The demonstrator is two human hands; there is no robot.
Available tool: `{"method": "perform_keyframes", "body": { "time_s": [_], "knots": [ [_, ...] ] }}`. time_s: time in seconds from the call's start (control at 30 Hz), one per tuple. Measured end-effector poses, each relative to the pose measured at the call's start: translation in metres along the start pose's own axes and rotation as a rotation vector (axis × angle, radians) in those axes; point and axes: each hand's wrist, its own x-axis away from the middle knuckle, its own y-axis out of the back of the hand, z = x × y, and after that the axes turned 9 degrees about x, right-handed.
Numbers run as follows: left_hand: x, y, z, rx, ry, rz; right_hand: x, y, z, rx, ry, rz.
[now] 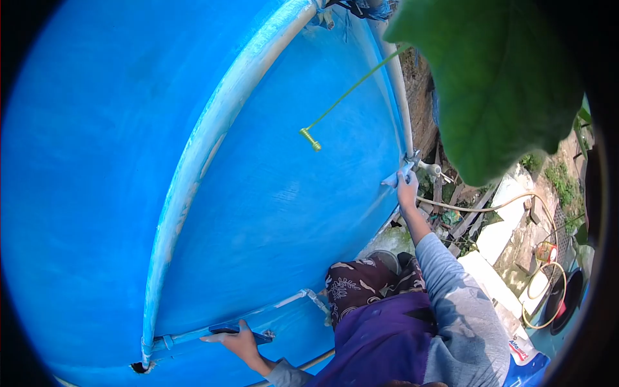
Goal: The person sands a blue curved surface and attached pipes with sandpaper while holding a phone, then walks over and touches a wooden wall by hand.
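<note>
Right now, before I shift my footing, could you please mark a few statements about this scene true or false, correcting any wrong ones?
1. The left hand holds a dark flat object. True.
2. The right hand grips the big green leaf. False: it pinches a pale blue piece of material below the leaf.
3. A curled tendril shows against the blue sheet. True.
4. The thin hose lies looped at the left of the view. False: it loops on the right side.
5. The thick pale pipe is perfectly straight. False: it curves in a long arc.
6. The sleeve on the right arm is grey. True.
</note>
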Motion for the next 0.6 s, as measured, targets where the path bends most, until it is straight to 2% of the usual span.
{"method": "perform_keyframes", "body": {
  "time_s": [0.07,0.1,0.17,0.27,0.3,0.33,0.4,0.43,0.5,0.53,0.6],
  "knots": [
    [-0.006,0.001,0.014,0.001,-0.030,0.017,0.050,0.013,0.077,0.022,0.319,0.057],
    [-0.010,0.004,0.027,0.017,-0.022,0.019,0.066,0.009,0.106,0.020,0.313,0.058],
    [-0.009,0.005,0.021,0.029,-0.014,0.019,0.078,-0.001,0.146,0.115,0.822,-0.210],
    [-0.006,0.001,0.006,0.037,0.062,0.008,0.050,-0.029,0.108,0.173,0.703,-0.333],
    [-0.007,-0.001,0.017,0.020,0.002,-0.026,0.037,-0.035,0.090,0.191,0.565,-0.391],
    [-0.008,-0.002,0.023,0.003,-0.057,-0.060,0.026,-0.029,0.082,0.186,0.570,-0.394],
    [-0.006,-0.003,0.017,0.034,-0.019,-0.058,0.012,-0.015,0.065,0.200,-0.132,-0.038],
    [-0.006,-0.004,0.012,0.062,0.019,-0.054,0.009,-0.017,0.056,0.197,-0.133,-0.042],
    [-0.004,-0.005,-0.006,0.031,0.027,-0.024,0.001,-0.027,0.046,0.304,0.117,-0.206],
    [0.000,-0.003,-0.010,-0.016,0.050,0.000,0.009,-0.025,0.063,0.308,0.117,-0.202],
    [-0.002,-0.004,-0.003,-0.005,0.048,-0.002,0.044,-0.016,0.129,0.168,0.364,-0.236]
  ]
}}
